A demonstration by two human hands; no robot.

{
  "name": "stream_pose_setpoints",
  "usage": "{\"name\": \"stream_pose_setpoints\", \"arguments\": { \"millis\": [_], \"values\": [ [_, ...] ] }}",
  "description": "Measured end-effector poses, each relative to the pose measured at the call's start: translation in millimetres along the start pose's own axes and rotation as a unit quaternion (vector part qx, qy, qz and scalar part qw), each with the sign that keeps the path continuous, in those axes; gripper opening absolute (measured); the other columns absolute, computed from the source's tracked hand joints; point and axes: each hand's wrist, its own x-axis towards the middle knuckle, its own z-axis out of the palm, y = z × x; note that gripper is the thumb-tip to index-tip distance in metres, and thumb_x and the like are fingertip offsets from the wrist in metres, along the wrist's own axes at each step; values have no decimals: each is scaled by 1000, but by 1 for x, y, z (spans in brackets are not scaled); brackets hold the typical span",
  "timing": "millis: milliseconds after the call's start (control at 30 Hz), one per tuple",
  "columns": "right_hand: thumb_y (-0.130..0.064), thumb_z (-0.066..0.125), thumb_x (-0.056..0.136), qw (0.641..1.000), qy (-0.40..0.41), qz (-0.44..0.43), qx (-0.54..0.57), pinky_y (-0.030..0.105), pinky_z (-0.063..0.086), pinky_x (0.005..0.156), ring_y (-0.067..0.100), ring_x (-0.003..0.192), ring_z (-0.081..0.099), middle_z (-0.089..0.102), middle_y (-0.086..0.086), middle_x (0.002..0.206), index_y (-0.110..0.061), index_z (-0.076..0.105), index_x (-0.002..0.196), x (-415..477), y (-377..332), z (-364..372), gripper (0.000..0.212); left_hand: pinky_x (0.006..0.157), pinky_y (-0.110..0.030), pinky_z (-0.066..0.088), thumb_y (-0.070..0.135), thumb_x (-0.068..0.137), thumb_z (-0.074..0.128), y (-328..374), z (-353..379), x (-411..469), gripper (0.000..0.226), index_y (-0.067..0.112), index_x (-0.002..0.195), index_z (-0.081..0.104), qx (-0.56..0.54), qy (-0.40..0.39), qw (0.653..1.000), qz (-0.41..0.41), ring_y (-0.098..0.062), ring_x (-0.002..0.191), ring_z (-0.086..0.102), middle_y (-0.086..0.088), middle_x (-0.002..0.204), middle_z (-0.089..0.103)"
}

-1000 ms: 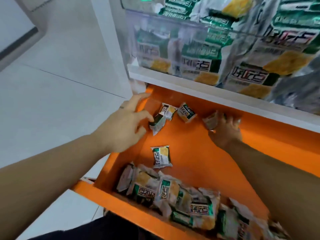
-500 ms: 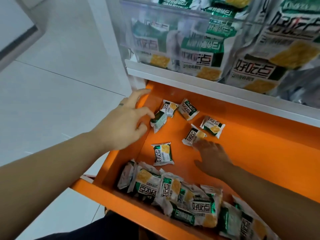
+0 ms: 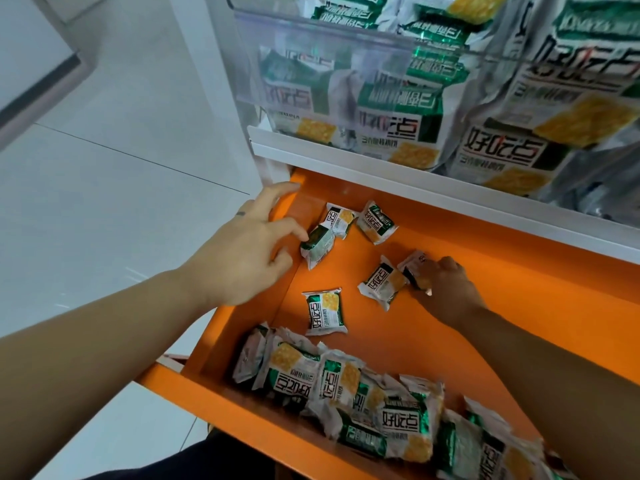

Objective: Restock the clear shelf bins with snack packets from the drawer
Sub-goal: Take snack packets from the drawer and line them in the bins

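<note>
The orange drawer (image 3: 485,271) is pulled out below the clear shelf bins (image 3: 304,46), which hold green-and-white snack packets. Loose packets lie on the drawer floor: one (image 3: 377,221) at the back, one (image 3: 325,311) in the middle, one (image 3: 381,285) beside my right hand. A heap of packets (image 3: 346,393) fills the drawer's front. My right hand (image 3: 446,285) curls its fingers over a packet (image 3: 414,266) and grips it. My left hand (image 3: 242,251) hovers at the drawer's left wall, fingers spread, one fingertip touching a packet (image 3: 317,247).
A white shelf ledge (image 3: 415,181) overhangs the back of the drawer just above the hands. Pale tiled floor (image 3: 104,202) lies to the left. The drawer's front rim (image 3: 214,403) is close to my body.
My right hand has moved up and back from the drawer's middle to the packet on the right and closed its fingers on it. My left hand has stayed at the left wall.
</note>
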Motion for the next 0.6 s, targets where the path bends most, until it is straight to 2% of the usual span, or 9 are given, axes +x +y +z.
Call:
{"name": "stream_pose_setpoints", "arguments": {
  "millis": [100, 167, 200, 267, 367, 600],
  "values": [
    [-33, 62, 90, 1000, -11, 20, 17, 33, 45, 73, 30, 95, 55, 39, 13, 123, -9, 49, 127, -8, 1, 3, 46, 104, -37, 37, 19, 89, 58, 0, 1, 0, 26, 30, 112, 63, 1, -1, 1000, 0, -27, 136, 33, 7, 156, 11],
    [-28, 60, 92, 1000, -17, 1, 10, 32, 44, 67, 28, 79, 53, 37, 12, 123, -8, 48, 123, -12, -1, 5, 38, 104, -38, 37, 22, 89, 56, 0, 0, 0, 25, 30, 112, 63, 1, -1, 1000, 4, -27, 135, 33, 6, 156, 11],
    [-26, 59, 92, 999, -25, -18, 9, 34, 45, 68, 29, 78, 53, 37, 12, 124, -8, 46, 125, -14, -4, 6, 39, 104, -38, 38, 23, 89, 55, 0, 0, 0, 26, 30, 112, 62, 2, 0, 1000, 6, -28, 135, 34, 6, 156, 12],
    [-26, 63, 90, 996, -58, -72, -5, 36, 47, 69, 33, 91, 57, 36, 11, 127, -12, 38, 130, -20, -10, 8, 49, 103, -37, 37, 21, 89, 57, 1, 0, 0, 26, 29, 113, 63, 4, -1, 1000, 1, -29, 134, 34, 5, 156, 12],
    [-26, 71, 83, 986, -110, -120, -42, 31, 41, 67, 29, 103, 56, 44, 9, 128, -15, 28, 136, -26, -15, 10, 69, 104, -34, 35, 19, 89, 58, 1, 0, 0, 27, 30, 113, 62, 7, 0, 1000, -3, -28, 136, 32, 5, 156, 12],
    [-27, 71, 74, 987, -72, -141, 6, 26, 37, 66, 20, 92, 54, 53, 4, 118, -21, 36, 125, -31, -29, -9, 61, 105, -31, 32, 22, 90, 55, 2, 0, 0, 27, 31, 115, 61, 7, -7, 1000, -7, -24, 138, 28, 9, 156, 9]
  ]
}}
